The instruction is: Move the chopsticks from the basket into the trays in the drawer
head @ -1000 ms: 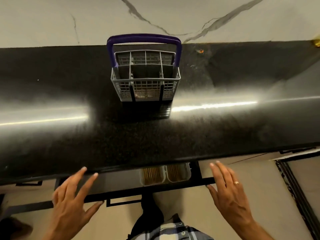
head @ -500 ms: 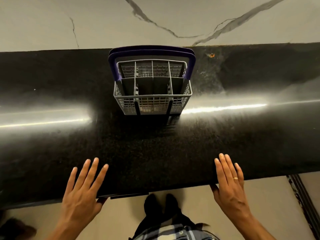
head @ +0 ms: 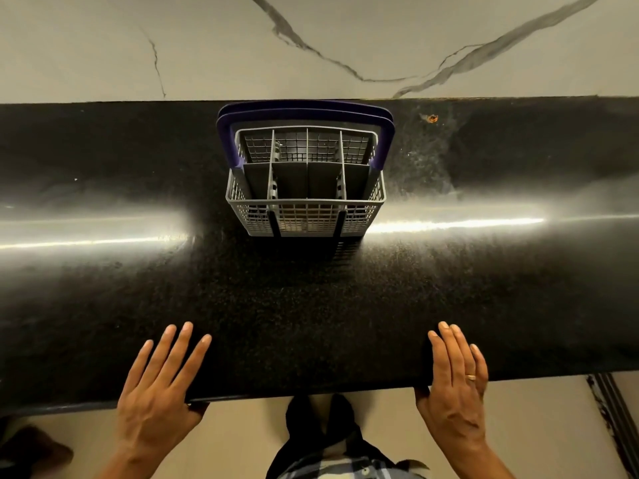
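Note:
A grey mesh cutlery basket (head: 306, 216) with a purple handle (head: 304, 110) stands on the black counter (head: 311, 305) near the back wall. Its compartments hold no chopsticks that I can see. My left hand (head: 157, 388) lies flat on the counter's front edge with straight, spread fingers. My right hand (head: 454, 382), wearing a ring, lies flat on the front edge as well, fingers straight. Neither hand holds anything. The drawer and its trays are hidden under the counter.
A white marble wall (head: 311, 39) with grey veins rises behind the counter. A small orange speck (head: 431, 117) sits at the counter's back right. Below the edge are the beige floor (head: 242, 440) and my dark shoes (head: 318, 420).
One second ago the drawer stood partly open, with trays of chopsticks showing; it is now out of sight under the counter. Both hands moved up onto the counter's front edge.

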Available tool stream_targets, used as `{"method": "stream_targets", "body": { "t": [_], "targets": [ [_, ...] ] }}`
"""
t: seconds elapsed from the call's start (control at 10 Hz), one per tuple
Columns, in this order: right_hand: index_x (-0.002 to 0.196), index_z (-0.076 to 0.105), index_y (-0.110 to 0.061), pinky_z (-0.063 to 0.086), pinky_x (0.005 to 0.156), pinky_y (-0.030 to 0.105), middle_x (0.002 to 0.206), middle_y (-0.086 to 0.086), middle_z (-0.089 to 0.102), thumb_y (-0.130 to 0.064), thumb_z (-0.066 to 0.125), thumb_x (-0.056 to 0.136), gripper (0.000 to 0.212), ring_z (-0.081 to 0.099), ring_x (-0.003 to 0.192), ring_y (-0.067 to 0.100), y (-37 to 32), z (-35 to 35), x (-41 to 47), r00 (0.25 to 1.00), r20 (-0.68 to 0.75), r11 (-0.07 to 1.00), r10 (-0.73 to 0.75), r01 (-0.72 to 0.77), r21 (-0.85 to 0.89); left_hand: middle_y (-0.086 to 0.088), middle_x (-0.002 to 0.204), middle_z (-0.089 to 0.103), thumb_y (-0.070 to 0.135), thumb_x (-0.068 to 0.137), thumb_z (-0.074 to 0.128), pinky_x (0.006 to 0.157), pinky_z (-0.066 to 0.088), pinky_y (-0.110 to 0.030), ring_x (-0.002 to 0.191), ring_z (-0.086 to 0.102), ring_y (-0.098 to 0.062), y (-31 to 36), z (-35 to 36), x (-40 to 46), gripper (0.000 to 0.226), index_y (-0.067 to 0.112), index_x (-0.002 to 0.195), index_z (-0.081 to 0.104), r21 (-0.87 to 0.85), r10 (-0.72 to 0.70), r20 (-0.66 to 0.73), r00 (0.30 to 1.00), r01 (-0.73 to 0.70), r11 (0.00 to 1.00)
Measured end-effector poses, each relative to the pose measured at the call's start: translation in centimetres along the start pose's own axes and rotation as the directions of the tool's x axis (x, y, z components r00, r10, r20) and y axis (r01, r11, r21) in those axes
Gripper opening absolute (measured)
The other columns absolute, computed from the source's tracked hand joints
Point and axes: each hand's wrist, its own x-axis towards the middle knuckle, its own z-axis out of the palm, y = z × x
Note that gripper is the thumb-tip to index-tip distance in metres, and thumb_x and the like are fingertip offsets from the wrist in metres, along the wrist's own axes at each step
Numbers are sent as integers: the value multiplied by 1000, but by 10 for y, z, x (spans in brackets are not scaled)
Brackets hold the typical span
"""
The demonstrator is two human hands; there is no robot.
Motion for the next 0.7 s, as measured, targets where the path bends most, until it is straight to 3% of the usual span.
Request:
{"method": "stream_targets", "body": {
  "t": [0.2,0.3,0.4,0.5,0.7],
  "targets": [
    [146,39,-4,19,120,54,156,20,34,-46,83,66,101,26,148,37,-11,-21,8,983,179,998,-33,25,50,-16,158,29,70,77,47,119,18,-55,148,21,-34,19,-22,4,91,9,145,42,-135,8,59,998,0,991],
    [149,39,-5,21,119,54,160,15,30,-62,63,84,90,20,152,32,-35,-34,13,950,201,963,-237,203,174,-12,160,25,64,87,43,120,15,-51,150,17,-29,63,-34,12,81,11,148,37,-259,41,10,999,-37,965],
    [150,38,-5,24,118,55,162,14,28,-53,47,97,72,19,152,30,-48,-32,19,945,175,946,-276,235,222,-11,161,23,56,94,36,121,13,-50,151,15,-28,92,-30,24,71,12,149,34,-290,1,3,1000,0,957],
    [151,36,-5,23,118,55,163,13,25,-47,37,102,65,16,153,29,-57,-27,31,957,165,953,-239,199,228,-14,161,22,55,99,24,121,14,-52,151,12,-28,116,-22,43,69,10,150,32,-251,-73,39,997,81,965],
    [152,34,-4,18,121,53,164,14,22,-47,39,102,66,12,154,28,-57,-27,31,970,89,942,-228,196,272,-13,162,18,56,99,22,121,13,-52,152,8,-28,131,-24,48,71,9,151,28,-252,-123,-11,992,117,961]
  ]
}}
